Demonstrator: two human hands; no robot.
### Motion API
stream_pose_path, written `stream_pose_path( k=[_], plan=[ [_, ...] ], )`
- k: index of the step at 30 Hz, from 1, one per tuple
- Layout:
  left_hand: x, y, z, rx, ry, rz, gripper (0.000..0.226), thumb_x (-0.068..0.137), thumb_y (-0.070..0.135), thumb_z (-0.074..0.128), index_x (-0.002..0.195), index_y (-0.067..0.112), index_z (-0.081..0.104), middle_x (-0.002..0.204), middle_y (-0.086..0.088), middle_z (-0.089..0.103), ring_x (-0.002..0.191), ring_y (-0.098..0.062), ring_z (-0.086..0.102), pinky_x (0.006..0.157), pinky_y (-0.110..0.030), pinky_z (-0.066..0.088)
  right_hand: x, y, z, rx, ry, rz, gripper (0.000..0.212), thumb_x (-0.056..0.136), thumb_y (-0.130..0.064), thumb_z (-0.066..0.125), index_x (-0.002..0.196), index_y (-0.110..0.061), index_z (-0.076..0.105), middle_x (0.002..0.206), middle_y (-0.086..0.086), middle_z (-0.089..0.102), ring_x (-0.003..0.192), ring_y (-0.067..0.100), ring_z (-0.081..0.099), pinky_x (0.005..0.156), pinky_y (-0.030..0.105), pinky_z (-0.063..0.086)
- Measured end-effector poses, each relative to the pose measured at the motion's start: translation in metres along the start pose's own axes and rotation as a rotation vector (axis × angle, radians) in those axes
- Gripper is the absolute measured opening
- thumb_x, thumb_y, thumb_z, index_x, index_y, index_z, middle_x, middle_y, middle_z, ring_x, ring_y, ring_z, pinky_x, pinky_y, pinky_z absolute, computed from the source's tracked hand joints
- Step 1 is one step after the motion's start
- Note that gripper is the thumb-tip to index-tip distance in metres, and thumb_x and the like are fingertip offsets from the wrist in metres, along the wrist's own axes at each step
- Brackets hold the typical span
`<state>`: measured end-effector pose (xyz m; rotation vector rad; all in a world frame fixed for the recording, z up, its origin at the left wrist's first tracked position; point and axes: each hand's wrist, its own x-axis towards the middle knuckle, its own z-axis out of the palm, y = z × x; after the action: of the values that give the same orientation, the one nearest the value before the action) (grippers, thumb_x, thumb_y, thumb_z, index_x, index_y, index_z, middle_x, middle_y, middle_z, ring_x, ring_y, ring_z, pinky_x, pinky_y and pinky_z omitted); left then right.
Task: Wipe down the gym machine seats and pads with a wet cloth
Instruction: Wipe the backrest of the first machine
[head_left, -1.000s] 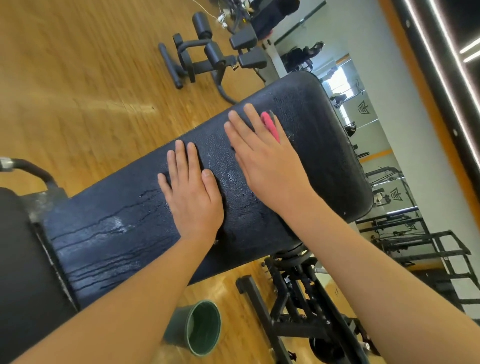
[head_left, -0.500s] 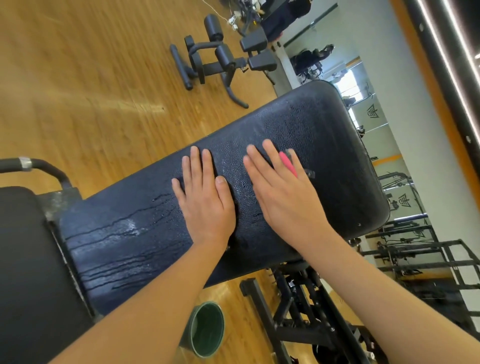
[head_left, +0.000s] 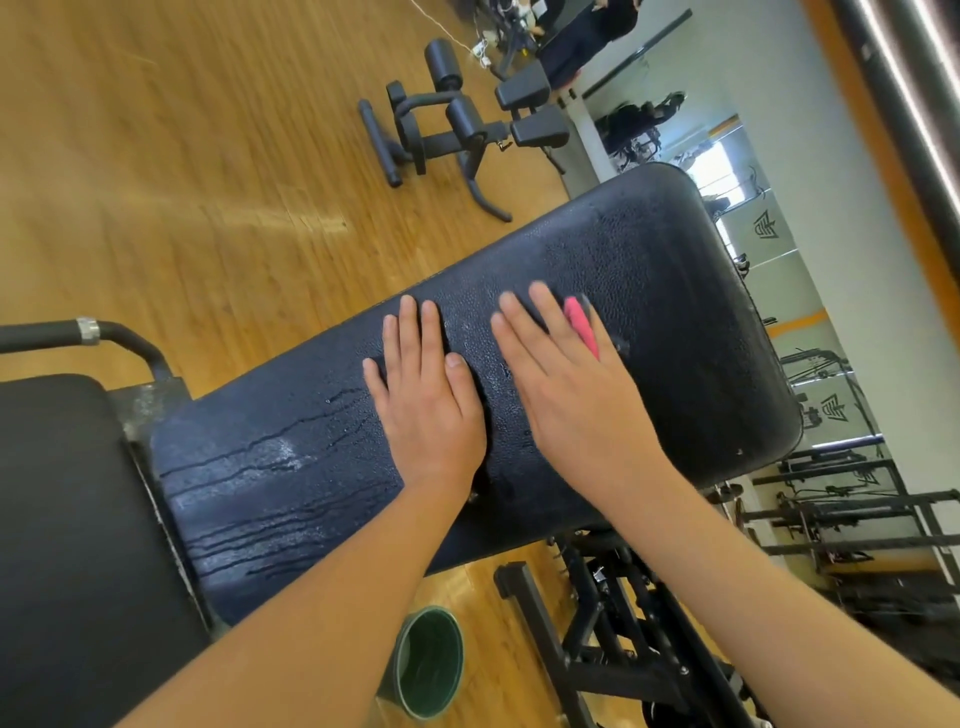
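now, flat straight-fingered left hand (head_left: 431, 410) rests on the wet pad (head_left: 660, 260), right hand (head_left: 571, 400) likewise pressing pink cloth (head_left: 582, 326).

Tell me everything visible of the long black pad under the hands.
The long black pad is pebbled vinyl by its look, rounded at the far end. Its surface is wet, with dark water runs toward the near end. The left hand lies flat on it; the right hand presses a pink cloth onto it.

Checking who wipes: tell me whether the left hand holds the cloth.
No, the left hand lies flat and bare on the pad; the pink cloth peeks out from under the right hand.
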<state>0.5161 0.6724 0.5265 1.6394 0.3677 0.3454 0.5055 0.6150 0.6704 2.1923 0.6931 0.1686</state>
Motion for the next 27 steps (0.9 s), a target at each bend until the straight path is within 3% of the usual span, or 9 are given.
stream_pose_path(
  k=[6,12,19,22,27],
  plan=[
    [0.002,0.001,-0.002,-0.006,-0.021,-0.017,0.056,0.106,0.032,0.019,0.162,0.024,0.021,0.170,0.009,0.010,0.157,-0.008,0.000,0.126,-0.041,-0.004,-0.075,-0.007,0.005,-0.039,-0.065,0.004,0.080,0.090,-0.009,0.070,0.160,-0.010,0.031,0.167,0.011,0.030,0.157,0.032,0.019,0.126,0.052,0.015],
    [-0.010,-0.016,-0.020,-0.113,-0.058,-0.048,0.053,0.108,0.030,0.028,0.160,0.022,0.028,0.170,0.005,0.011,0.157,-0.010,0.005,0.125,-0.041,-0.004,-0.068,-0.010,0.005,-0.020,-0.078,0.018,0.077,0.091,-0.009,0.069,0.160,-0.011,0.033,0.169,0.009,0.028,0.158,0.032,0.017,0.125,0.055,0.020],
    [-0.024,-0.042,-0.016,0.012,-0.047,-0.039,0.055,0.108,0.033,0.019,0.162,0.022,0.021,0.171,0.006,0.009,0.157,-0.010,0.001,0.126,-0.037,-0.005,-0.066,-0.011,0.010,-0.038,-0.064,0.040,0.076,0.089,-0.008,0.071,0.158,-0.009,0.038,0.167,0.011,0.031,0.157,0.035,0.018,0.125,0.053,0.013],
    [-0.025,-0.044,-0.014,0.011,-0.038,-0.032,0.055,0.108,0.032,0.020,0.162,0.022,0.022,0.170,0.006,0.010,0.157,-0.009,0.002,0.127,-0.038,-0.004,-0.054,-0.012,0.010,-0.043,-0.071,0.014,0.073,0.093,-0.012,0.067,0.159,-0.008,0.035,0.168,0.010,0.029,0.157,0.034,0.017,0.126,0.052,0.010],
    [-0.024,-0.045,-0.012,0.009,-0.018,-0.024,0.054,0.108,0.032,0.019,0.161,0.022,0.021,0.170,0.008,0.010,0.157,-0.008,0.001,0.127,-0.039,-0.003,-0.007,-0.020,0.007,-0.046,-0.004,0.031,0.060,0.102,-0.016,0.054,0.159,-0.009,0.035,0.168,0.009,0.029,0.158,0.033,0.018,0.125,0.054,0.016]
  ],
)
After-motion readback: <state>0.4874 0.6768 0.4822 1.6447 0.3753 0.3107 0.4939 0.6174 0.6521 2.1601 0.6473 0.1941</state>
